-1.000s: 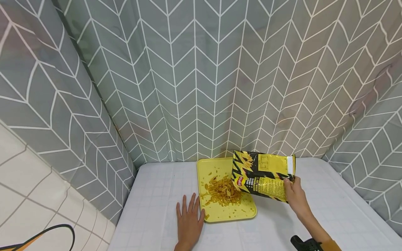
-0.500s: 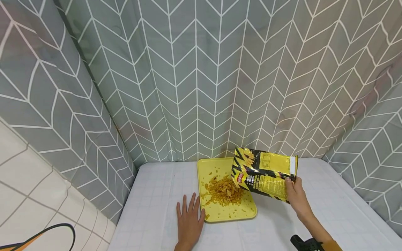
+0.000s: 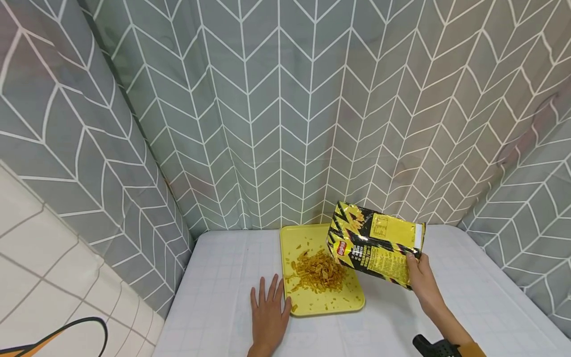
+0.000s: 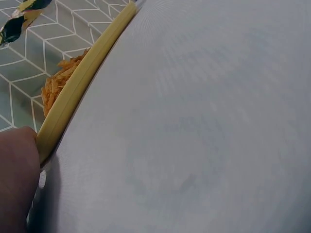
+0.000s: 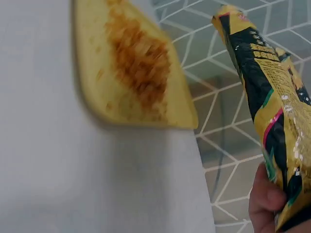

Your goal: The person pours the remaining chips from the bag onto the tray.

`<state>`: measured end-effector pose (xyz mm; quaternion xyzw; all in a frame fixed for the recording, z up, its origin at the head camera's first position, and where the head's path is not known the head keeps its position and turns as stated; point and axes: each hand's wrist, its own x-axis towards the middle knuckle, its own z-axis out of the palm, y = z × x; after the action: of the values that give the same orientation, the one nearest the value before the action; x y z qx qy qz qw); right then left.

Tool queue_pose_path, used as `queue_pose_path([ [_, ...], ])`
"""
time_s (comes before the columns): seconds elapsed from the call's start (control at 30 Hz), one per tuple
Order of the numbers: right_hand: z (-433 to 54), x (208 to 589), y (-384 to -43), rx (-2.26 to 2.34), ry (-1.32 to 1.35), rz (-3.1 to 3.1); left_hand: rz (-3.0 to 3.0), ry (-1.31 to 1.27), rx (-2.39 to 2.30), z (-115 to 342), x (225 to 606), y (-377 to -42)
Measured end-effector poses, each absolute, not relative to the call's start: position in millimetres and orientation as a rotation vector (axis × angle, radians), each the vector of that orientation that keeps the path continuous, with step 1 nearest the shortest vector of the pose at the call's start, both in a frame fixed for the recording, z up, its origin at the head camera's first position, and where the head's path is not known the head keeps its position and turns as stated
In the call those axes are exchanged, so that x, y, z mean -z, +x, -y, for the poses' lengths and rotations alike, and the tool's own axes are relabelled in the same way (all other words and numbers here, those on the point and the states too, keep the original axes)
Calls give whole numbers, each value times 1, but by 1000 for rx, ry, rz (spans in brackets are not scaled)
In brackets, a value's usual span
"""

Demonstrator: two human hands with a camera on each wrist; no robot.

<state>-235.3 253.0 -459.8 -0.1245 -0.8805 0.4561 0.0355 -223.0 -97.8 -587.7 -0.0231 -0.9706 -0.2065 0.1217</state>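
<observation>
My right hand (image 3: 424, 283) grips a black and yellow snack bag (image 3: 379, 244) by its right end. The bag is tilted, its left end hanging over the right side of a yellow tray (image 3: 348, 304). On the tray lies a heap of golden-brown snack sticks (image 3: 318, 270), with small crumbs scattered round it. My left hand (image 3: 269, 317) lies with fingers spread at the tray's left edge, its thumb touching the rim. The left wrist view shows that hand (image 4: 18, 170) right against the tray's side (image 4: 80, 87). In the right wrist view, fingers (image 5: 268, 196) wrap the bag's lower end.
The tray stands on a table with a white cloth (image 3: 214, 292). Behind the table hangs a grey curtain (image 3: 308, 124) with white chevron lines, and more curtain flanks both sides. A white tiled surface (image 3: 80, 292) is at the lower left, with a black and orange strap-like thing (image 3: 67, 329) in front.
The bag's left end has risen and the bag has tilted more, its right end shifting slightly right with my right hand. The left hand, tray and heap look unchanged.
</observation>
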Motion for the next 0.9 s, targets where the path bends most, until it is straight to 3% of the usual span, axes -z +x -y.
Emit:
queue_pose_path([
  [0.17, -253, 464, -233, -1225, -336, 2763, 2833, -71, 615, 98, 588, -222],
  [0.4, -254, 461, -236, -1536, -383, 2712, 2838, -71, 602, 98, 588, -222],
  [0.67, -254, 460, -236, -1222, -330, 2786, 2835, -66, 593, 98, 589, -223],
  [0.9, -253, 458, -237, -1370, -366, 2734, 2814, -76, 576, 98, 590, -225],
])
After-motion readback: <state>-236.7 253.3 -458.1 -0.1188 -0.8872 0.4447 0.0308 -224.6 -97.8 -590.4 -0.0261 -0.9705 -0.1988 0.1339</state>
